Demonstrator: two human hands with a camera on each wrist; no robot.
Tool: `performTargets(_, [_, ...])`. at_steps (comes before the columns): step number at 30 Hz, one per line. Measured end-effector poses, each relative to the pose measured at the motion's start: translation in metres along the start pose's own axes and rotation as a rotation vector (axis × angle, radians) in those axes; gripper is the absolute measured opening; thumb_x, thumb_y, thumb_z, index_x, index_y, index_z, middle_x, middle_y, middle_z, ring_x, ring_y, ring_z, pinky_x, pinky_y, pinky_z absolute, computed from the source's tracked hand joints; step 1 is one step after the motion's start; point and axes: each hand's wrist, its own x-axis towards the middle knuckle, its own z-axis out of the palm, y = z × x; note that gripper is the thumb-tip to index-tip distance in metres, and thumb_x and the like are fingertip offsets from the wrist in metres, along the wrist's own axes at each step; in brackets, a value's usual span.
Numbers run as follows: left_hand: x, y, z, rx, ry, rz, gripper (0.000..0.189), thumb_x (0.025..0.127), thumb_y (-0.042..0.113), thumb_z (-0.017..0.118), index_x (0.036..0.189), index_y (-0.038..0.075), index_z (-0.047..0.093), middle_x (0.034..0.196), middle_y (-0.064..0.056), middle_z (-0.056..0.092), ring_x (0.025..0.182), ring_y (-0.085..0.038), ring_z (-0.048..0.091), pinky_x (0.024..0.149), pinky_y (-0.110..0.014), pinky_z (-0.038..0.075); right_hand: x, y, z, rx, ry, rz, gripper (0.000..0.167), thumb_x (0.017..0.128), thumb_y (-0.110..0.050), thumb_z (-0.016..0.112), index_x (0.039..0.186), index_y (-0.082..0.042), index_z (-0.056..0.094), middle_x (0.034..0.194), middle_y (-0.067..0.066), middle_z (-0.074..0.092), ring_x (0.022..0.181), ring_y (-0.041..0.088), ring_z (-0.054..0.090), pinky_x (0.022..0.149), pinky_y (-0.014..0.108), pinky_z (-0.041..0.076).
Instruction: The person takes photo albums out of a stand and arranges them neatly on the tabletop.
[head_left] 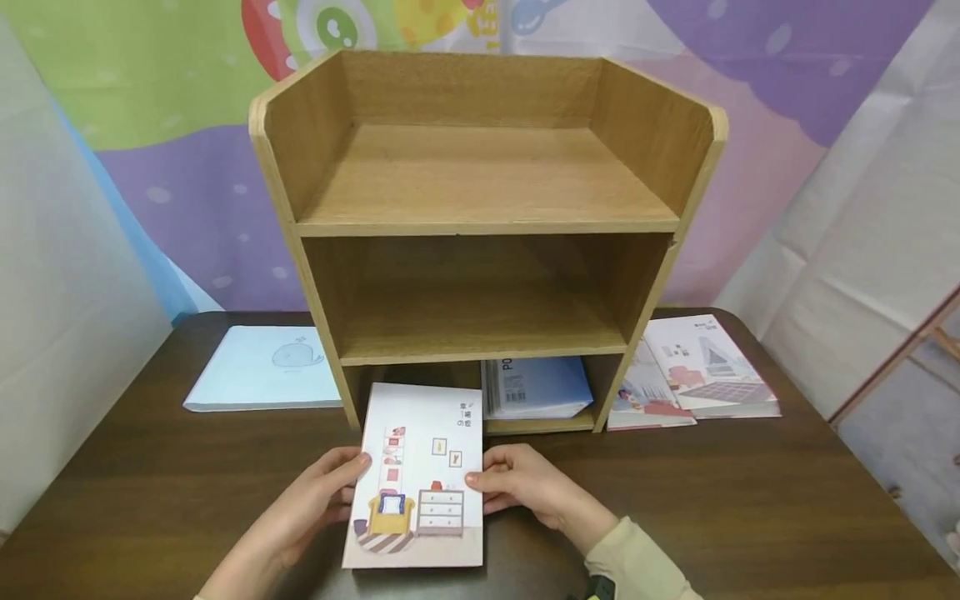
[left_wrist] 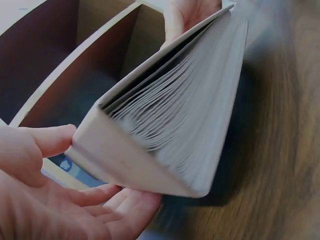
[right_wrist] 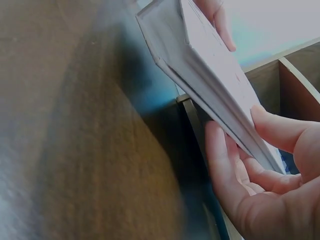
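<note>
A white hardcover book point(head_left: 420, 475) with a yellow armchair and a grey dresser drawn on its cover is held between both hands in front of the shelf's bottom compartment. My left hand point(head_left: 318, 496) grips its left edge, thumb at the cover's edge and fingers underneath. On the opposite edge my right hand point(head_left: 525, 483) pinches it, thumb on top and fingers below. The left wrist view shows the thick spine point(left_wrist: 135, 155) by the left hand and slightly fanned pages point(left_wrist: 185, 100). In the right wrist view the covers stand a little apart at the right side.
A wooden shelf point(head_left: 465, 227) with three levels stands on the dark table point(head_left: 712, 500). Its bottom compartment holds a blue booklet point(head_left: 536, 387) at the right. A pale blue whale-print book point(head_left: 262, 367) lies left of the shelf; two illustrated books point(head_left: 708, 362) lie right of it.
</note>
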Motion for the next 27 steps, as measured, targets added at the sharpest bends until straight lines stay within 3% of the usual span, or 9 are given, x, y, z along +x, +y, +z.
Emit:
performTargets(9, [-0.008, -0.003, -0.01, 0.085, -0.067, -0.007, 0.06, 0.093, 0.035, 0.046, 0.13, -0.01, 0.029, 0.096, -0.008, 0.061, 0.084, -0.016, 0.058, 0.077, -0.033, 0.05, -0.006, 0.0, 0.004, 0.009, -0.044, -0.027, 0.021, 0.083, -0.007, 0.062, 0.093, 0.01, 0.055, 0.072, 0.001, 0.063, 0.068, 0.012, 0.062, 0.066, 0.032, 0.055])
performTargets(20, [-0.021, -0.008, -0.021, 0.166, -0.044, -0.048, 0.06, 0.094, 0.035, 0.045, 0.13, -0.01, 0.028, 0.095, -0.007, 0.062, 0.084, -0.017, 0.057, 0.077, -0.034, 0.05, -0.007, 0.004, 0.019, 0.068, -0.084, 0.018, 0.013, 0.081, -0.003, 0.063, 0.085, 0.006, 0.056, 0.068, 0.001, 0.062, 0.063, 0.012, 0.061, 0.061, 0.029, 0.054])
performTargets(27, [-0.026, -0.012, -0.027, 0.153, -0.102, -0.05, 0.062, 0.094, 0.034, 0.044, 0.13, -0.012, 0.026, 0.098, -0.007, 0.062, 0.088, -0.019, 0.06, 0.08, -0.039, 0.05, -0.009, 0.006, 0.024, 0.074, -0.097, 0.031, 0.01, 0.08, -0.001, 0.063, 0.082, 0.004, 0.055, 0.068, 0.002, 0.062, 0.061, 0.012, 0.061, 0.059, 0.029, 0.054])
